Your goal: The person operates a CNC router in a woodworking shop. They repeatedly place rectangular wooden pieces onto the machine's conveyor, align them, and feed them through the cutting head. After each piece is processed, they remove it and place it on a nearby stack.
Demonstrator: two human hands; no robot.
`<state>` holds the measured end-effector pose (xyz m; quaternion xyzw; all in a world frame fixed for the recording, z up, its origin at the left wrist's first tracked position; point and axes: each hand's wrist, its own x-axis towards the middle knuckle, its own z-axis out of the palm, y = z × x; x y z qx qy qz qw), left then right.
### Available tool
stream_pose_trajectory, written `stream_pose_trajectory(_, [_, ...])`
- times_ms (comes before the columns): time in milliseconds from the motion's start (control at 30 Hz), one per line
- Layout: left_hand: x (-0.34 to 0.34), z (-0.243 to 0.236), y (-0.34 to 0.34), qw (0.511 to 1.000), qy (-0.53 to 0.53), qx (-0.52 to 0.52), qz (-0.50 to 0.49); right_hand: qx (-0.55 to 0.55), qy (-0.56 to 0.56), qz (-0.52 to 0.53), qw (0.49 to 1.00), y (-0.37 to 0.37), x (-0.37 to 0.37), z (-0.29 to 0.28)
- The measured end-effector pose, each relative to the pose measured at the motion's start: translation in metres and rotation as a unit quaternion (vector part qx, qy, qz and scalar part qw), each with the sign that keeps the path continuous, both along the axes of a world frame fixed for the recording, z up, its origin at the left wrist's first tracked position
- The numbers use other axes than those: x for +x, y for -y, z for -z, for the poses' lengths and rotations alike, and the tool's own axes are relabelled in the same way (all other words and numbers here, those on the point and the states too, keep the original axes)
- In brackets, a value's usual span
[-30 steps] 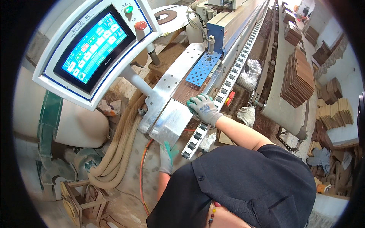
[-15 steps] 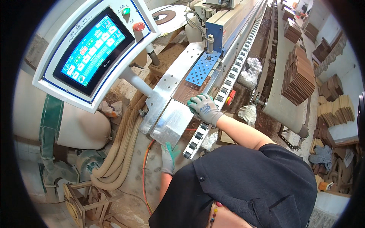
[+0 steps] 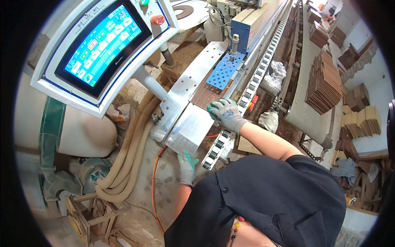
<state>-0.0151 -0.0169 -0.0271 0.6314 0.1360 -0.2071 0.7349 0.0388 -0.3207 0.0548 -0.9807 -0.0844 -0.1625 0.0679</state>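
My right hand (image 3: pixel 227 114), in a grey glove with green fingers, presses on the near end of a brown wood-grain board (image 3: pixel 203 95). Its fingers are bent together over the board's edge. The board lies on the machine's silver metal table (image 3: pixel 190 126), its far part under a blue plate (image 3: pixel 225 74) with rows of holes. My left hand (image 3: pixel 187 168), gloved alike, hangs by the table's near corner with its fingers apart, holding nothing that I can see.
A control panel with a lit touchscreen (image 3: pixel 103 45) and a red button (image 3: pixel 157 19) stands left. The roller track (image 3: pixel 263 61) runs along the table's right side. Beyond are a conveyor belt (image 3: pixel 302 109) and stacked brown boards (image 3: pixel 323 84). Beige hoses (image 3: pixel 138 152) curve at left.
The view has shifted slightly, moving the machine a little right and up in the picture. Both hands keep nearly the same places; the board shows no clear movement along the table.
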Motion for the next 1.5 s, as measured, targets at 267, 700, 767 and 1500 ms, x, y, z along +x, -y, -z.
stream_pose_trajectory(267, [-0.001,-0.003,0.006,1.0,-0.017,0.01,0.0,-0.015,-0.028,0.007,0.999,-0.002,-0.002,-0.01])
stream_pose_trajectory(700, [0.001,0.018,-0.001,0.998,-0.031,0.004,-0.056,-0.023,0.01,-0.018,1.0,0.021,0.009,-0.01])
stream_pose_trajectory(767, [-0.001,0.02,-0.003,0.997,-0.027,-0.008,-0.073,-0.028,0.005,-0.023,0.999,0.035,0.014,-0.01])
stream_pose_trajectory(1500, [-0.018,-0.101,0.18,0.82,0.493,0.29,-0.034,0.06,-0.017,0.061,0.996,0.195,0.043,-0.01])
